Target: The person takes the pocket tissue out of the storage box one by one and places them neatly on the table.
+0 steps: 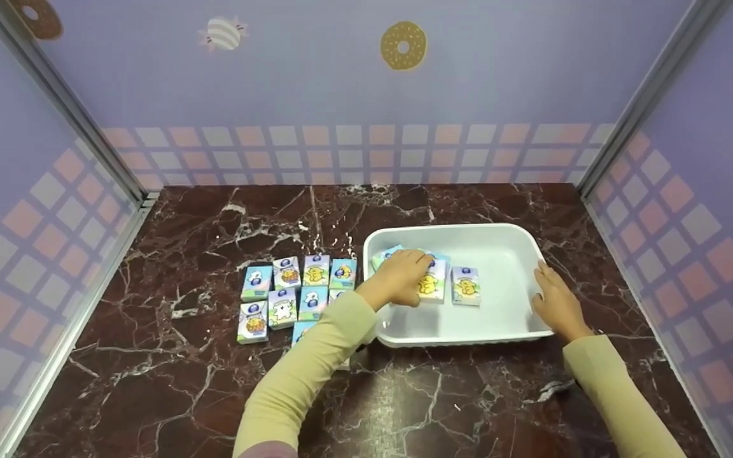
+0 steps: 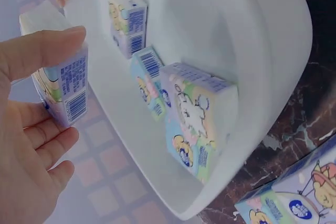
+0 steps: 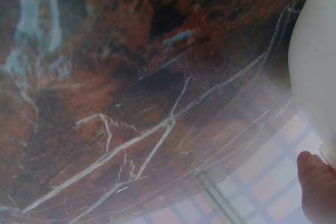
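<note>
My left hand (image 1: 399, 278) pinches a small tissue pack (image 1: 431, 286) with a yellow cartoon animal, above the left half of a white plastic tub (image 1: 449, 334). In the left wrist view, the thumb lies on one side of that pack and the fingers on the other. Below it, one tissue pack (image 1: 466, 287) lies by itself in the middle of the tub. Several more, including a pack with a white cartoon figure (image 2: 193, 111), lie together at one end, partly stacked. My right hand (image 1: 559, 302) grips the tub's right rim, thumb on the inner side.
Several tissue packs (image 1: 282, 308) lie in loose rows on the dark marbled table (image 1: 169, 362) left of the tub, some hidden by my left sleeve (image 1: 315, 356). Lilac panels (image 1: 315, 83) with checks and sweets enclose the back and both sides.
</note>
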Demonstrator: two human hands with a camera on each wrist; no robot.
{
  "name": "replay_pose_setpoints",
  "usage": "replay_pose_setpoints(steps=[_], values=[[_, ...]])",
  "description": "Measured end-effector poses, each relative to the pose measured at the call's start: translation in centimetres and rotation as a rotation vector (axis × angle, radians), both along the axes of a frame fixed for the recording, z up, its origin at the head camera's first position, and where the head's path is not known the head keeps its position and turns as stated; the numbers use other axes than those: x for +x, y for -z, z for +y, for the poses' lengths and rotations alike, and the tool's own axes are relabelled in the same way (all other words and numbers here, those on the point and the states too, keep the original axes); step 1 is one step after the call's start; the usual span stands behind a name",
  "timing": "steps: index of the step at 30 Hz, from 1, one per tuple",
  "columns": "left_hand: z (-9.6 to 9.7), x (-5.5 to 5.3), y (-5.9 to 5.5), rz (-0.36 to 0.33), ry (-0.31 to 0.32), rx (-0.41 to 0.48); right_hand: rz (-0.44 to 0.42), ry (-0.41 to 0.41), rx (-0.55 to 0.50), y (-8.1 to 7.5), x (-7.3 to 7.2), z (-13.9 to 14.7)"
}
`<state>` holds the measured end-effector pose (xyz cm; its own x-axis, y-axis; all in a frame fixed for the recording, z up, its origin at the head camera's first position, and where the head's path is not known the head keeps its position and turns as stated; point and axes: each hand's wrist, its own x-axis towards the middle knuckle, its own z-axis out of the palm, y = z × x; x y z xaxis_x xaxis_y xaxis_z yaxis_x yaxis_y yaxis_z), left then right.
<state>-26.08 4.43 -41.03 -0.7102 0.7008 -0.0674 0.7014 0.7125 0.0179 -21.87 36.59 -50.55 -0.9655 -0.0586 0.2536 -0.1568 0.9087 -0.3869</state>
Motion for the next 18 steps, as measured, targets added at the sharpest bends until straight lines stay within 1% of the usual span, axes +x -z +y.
replay_pose_setpoints(steps=[6,13,18], values=[[-1.6,0.6,-0.6,-0.001,0.008,0.068,-0.001,-0.008,-0.002,0.0,0.2,0.1],[-4.0,1.3,-1.5,0.047,0.034,0.153,0.006,-0.003,-0.015,-0.2,0.1,0.0],[-6.3,1.8,-2.0,0.031,0.015,0.197,0.002,0.001,-0.017,-0.1,0.1,0.0]])
